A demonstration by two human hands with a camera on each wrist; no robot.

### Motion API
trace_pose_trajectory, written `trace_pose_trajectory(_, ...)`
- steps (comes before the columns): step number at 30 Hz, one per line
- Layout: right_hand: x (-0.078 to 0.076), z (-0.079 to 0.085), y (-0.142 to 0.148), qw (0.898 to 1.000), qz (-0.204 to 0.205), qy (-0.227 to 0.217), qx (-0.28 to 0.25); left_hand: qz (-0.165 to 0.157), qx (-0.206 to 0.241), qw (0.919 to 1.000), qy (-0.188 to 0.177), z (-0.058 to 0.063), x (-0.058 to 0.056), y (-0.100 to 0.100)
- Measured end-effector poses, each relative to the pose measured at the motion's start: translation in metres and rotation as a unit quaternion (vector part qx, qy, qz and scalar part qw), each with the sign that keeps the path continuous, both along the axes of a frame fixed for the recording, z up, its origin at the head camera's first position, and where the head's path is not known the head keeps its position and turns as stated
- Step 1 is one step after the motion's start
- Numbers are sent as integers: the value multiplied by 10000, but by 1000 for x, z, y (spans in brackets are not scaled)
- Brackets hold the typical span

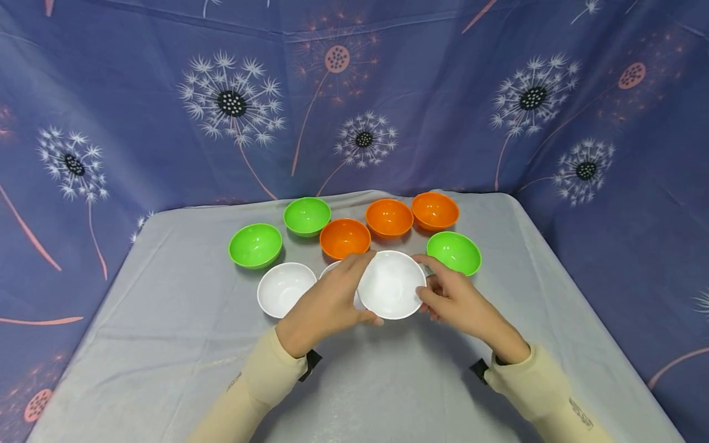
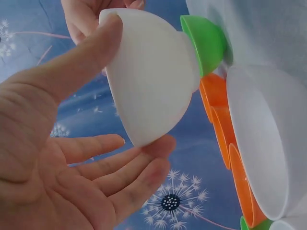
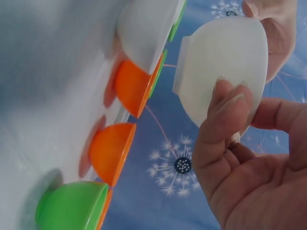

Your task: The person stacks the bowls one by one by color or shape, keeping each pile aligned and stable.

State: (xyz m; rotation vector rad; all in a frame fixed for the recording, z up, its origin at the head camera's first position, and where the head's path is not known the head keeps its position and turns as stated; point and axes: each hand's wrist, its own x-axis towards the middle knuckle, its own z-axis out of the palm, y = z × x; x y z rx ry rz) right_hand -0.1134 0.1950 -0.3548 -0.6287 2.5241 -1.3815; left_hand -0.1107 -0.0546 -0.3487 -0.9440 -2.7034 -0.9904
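Note:
Both hands hold a white bowl (image 1: 392, 285) up off the table, its inside facing the head camera. My left hand (image 1: 331, 295) grips its left side, the thumb at the near rim and fingertips at the far rim. On the opposite side my right hand (image 1: 456, 298) pinches the rim; in the right wrist view its curled fingers (image 3: 225, 115) touch the outer wall. Left of the hands, a second white bowl (image 1: 285, 289) stands on the table. A third white bowl (image 1: 329, 269) is mostly hidden behind the left hand.
Behind the hands stand three orange bowls (image 1: 344, 239), (image 1: 389, 218), (image 1: 435, 211). Two green bowls (image 1: 255, 245), (image 1: 307, 216) are at the back left, and another green bowl (image 1: 454, 253) sits beyond the right hand. A grey cloth covers the table (image 1: 166, 344); a dandelion-print curtain (image 1: 421, 92) surrounds it.

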Motion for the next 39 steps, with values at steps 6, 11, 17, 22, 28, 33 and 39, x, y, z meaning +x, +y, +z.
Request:
trace_pose_trajectory(6, 6, 0, -6, 9997, 228, 114, -47, -117, -5, 9999, -112, 2, 6, -9)
trace_pose_trajectory(11, 11, -2, -12, 9975, 516, 317, 367, 123, -635, 9976, 228, 1, 12, -16)
trace_pose_trajectory(17, 18, -5, -19, 9877, 878, 822, 1004, 369, -1172, 9895, 758, -7, 20, -22)
trace_pose_trajectory(22, 23, -11, -23, 9841, 1048, 905, 1115, 439, -1338, 9844, 1059, -14, 28, -25)
trace_pose_trajectory(28, 30, -17, -26, 9817, 1278, 827, 1144, 428, -1389, 9827, 1149, -21, 39, -28)
trace_pose_trajectory(33, 35, -20, -28, 9801, 1369, 811, 1187, 384, -1446, 9822, 1133, -28, 48, -28)
trace_pose_trajectory(39, 40, -26, -29, 9795, 1414, 732, 1237, 318, -1643, 9788, 1180, -35, 55, -28)
